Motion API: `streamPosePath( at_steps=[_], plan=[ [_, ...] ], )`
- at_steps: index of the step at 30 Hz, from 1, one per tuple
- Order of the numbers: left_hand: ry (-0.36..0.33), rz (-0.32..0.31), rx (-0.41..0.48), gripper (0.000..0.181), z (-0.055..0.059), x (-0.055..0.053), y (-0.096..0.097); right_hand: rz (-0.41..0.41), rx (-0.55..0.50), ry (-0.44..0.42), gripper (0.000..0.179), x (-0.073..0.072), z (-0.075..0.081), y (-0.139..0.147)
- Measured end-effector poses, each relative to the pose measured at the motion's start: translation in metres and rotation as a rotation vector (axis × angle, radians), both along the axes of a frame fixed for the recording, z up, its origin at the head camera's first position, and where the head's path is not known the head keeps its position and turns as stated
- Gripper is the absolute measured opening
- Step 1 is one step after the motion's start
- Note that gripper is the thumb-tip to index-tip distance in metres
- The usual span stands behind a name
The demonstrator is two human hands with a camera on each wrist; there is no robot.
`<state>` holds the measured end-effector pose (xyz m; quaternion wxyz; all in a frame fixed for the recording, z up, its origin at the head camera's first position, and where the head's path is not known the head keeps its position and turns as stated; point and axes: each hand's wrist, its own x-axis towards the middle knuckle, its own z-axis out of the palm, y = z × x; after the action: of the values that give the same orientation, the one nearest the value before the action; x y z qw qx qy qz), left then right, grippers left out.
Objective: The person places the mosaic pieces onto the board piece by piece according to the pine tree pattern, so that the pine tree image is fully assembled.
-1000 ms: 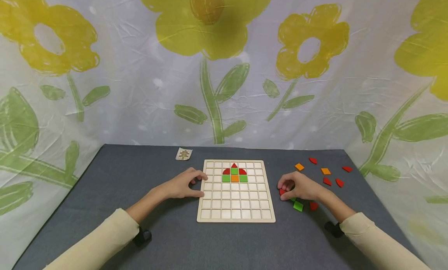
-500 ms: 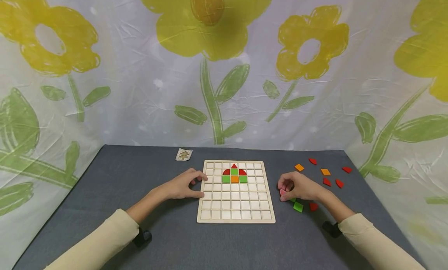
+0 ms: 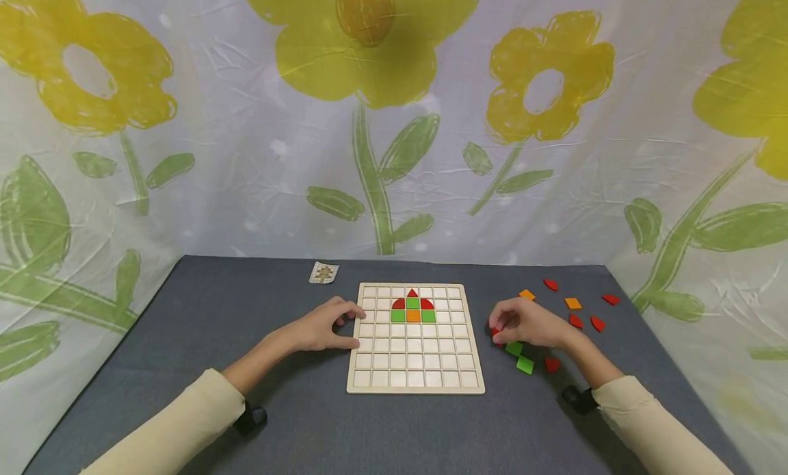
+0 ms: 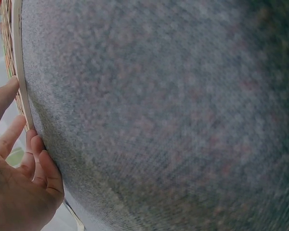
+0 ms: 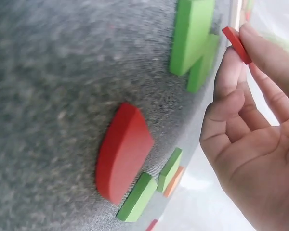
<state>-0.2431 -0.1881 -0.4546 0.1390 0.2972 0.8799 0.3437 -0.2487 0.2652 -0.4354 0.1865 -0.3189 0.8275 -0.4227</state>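
My left hand (image 3: 321, 326) rests at the left edge of a pale wooden grid board (image 3: 414, 361), thumb and fingertips touching its rim. In the left wrist view, the fingers lie loosely along that rim (image 4: 22, 72). On the board, a red triangle (image 3: 412, 293) tops a green square (image 3: 412, 302) and an orange square (image 3: 413, 315), flanked by red quarter-round tiles (image 3: 427, 303) and green squares (image 3: 398, 315). Right of the board, my right hand (image 3: 531, 322) pinches a small red tile (image 5: 236, 45) between thumb and index finger, seen edge-on in the right wrist view.
Beside and below my right hand lie green tiles (image 3: 524, 364) and a red quarter-round tile (image 3: 552, 363). Farther right are orange squares (image 3: 573, 302) and several red tiles (image 3: 597, 323). A small pattern card (image 3: 323, 272) lies behind the board. A flowered cloth (image 3: 246, 153) hangs behind the table.
My right hand has risen slightly with the red tile, which has tilted in its fingertips. More of a green tile beneath now shows. My left hand and the board have stayed put.
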Motion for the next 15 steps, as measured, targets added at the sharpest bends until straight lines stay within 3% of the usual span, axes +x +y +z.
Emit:
streamPosePath(
  at_steps=[8,15],
  plan=[
    [0.008,0.002,0.001,0.049,-0.0013,-0.0003,0.0007,-0.036,-0.09,0.033,0.019,-0.0024,0.004,0.0042],
    [0.015,-0.001,-0.006,0.05,-0.0006,0.0004,0.0003,-0.069,-0.098,-0.001,0.016,-0.0042,0.0093,-0.0053]
  ],
)
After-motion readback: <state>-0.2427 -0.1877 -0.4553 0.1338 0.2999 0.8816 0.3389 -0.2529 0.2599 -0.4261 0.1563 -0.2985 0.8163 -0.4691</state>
